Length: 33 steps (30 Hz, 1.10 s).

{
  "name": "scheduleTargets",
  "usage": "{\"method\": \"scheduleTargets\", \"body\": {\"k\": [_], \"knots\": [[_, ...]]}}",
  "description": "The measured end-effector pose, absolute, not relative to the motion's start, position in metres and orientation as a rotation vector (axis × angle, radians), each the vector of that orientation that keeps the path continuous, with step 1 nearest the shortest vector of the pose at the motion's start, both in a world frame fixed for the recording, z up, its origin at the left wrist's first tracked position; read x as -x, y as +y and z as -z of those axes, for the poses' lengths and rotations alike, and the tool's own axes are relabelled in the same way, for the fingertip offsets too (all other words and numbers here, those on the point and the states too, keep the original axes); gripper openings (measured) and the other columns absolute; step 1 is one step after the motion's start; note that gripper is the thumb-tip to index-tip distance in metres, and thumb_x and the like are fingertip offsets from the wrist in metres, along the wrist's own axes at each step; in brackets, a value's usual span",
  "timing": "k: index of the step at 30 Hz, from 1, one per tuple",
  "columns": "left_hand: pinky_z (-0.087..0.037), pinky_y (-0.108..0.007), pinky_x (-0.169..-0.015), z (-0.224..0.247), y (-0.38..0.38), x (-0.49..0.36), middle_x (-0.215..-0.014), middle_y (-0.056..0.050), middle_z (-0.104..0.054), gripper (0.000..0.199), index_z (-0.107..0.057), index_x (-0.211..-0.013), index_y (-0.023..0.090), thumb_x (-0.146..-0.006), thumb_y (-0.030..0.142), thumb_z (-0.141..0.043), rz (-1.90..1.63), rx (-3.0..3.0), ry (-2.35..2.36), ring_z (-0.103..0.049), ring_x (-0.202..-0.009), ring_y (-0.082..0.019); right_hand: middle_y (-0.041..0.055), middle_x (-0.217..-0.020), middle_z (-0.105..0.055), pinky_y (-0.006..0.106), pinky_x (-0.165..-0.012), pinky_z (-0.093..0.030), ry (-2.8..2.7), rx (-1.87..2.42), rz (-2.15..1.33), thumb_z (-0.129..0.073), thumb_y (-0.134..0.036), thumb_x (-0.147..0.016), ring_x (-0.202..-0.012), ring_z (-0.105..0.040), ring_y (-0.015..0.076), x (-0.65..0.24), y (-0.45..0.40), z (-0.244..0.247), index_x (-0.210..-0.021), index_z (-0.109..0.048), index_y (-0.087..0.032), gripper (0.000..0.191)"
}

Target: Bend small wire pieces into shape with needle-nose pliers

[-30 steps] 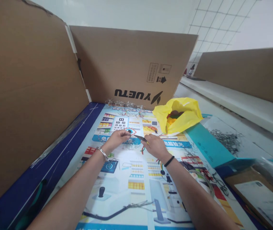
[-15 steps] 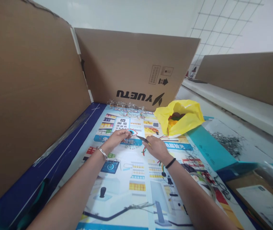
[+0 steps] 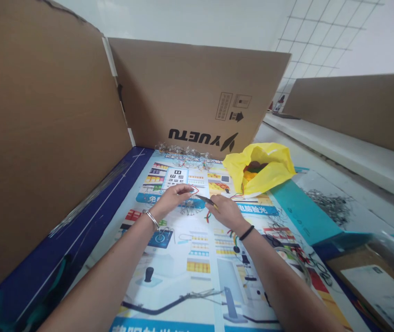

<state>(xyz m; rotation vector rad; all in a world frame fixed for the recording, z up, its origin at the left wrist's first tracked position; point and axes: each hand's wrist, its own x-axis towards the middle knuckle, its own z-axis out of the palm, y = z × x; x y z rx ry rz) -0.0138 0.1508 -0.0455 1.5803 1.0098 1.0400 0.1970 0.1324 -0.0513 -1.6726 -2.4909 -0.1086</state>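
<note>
Nearest you, a bundle of thin grey strands (image 3: 202,294) lies on the poster-covered surface (image 3: 176,272); beyond it, your left hand (image 3: 176,196) pinches a small, pointed, red-edged piece (image 3: 196,189) in its fingertip grip, and your right hand (image 3: 226,213) wraps a slim, dark-tipped hand tool (image 3: 204,200), tip beside the piece, contact indiscernible. The step in hand appears to be tool work on the piece; the next move calls for a steady left pinch and precise tip alignment. Farther off, a crumpled yellow bag (image 3: 278,161) contains orange and dark reddish items (image 3: 250,176), individually indistinct.
</note>
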Motion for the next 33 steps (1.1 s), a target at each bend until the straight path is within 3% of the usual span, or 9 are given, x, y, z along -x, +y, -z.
{"method": "scheduleTargets", "body": {"k": [6,11,33], "knots": [[-0.037,-0.023,-0.065,0.050,0.153,0.009,-0.069,0.000,-0.058,0.018,-0.061,-0.074,0.015,-0.072,0.032,-0.056,-1.044,-1.631,1.074,-0.048,-0.065,-0.011,0.0031,-0.086,-0.059,0.022,-0.063,-0.031,-2.506,1.642,0.131,-0.034,-0.045,-0.088,-0.081,-0.055,0.0147,-0.197,0.133,0.053,-0.090,-0.051,-0.020,0.030],[-0.034,-0.022,-0.058,0.058,0.157,0.008,-0.061,0.003,-0.051,0.013,-0.056,-0.068,0.016,-0.071,0.028,-0.053,-1.071,-1.676,1.169,-0.042,-0.058,-0.009,0.0032,-0.086,-0.060,0.023,-0.063,-0.030,-2.502,1.670,0.125,-0.034,-0.045,-0.088,-0.080,-0.055,0.0147,-0.197,0.132,0.053,-0.089,-0.051,-0.020,0.030],[-0.034,-0.021,-0.055,0.062,0.156,0.005,-0.058,0.004,-0.051,0.016,-0.052,-0.062,0.017,-0.072,0.029,-0.048,-0.985,-1.883,1.289,-0.045,-0.056,-0.010,0.0042,-0.084,-0.058,0.024,-0.066,-0.031,-2.414,1.647,0.176,-0.036,-0.042,-0.088,-0.080,-0.052,0.0160,-0.189,0.134,0.052,-0.088,-0.051,-0.019,0.028]]}}
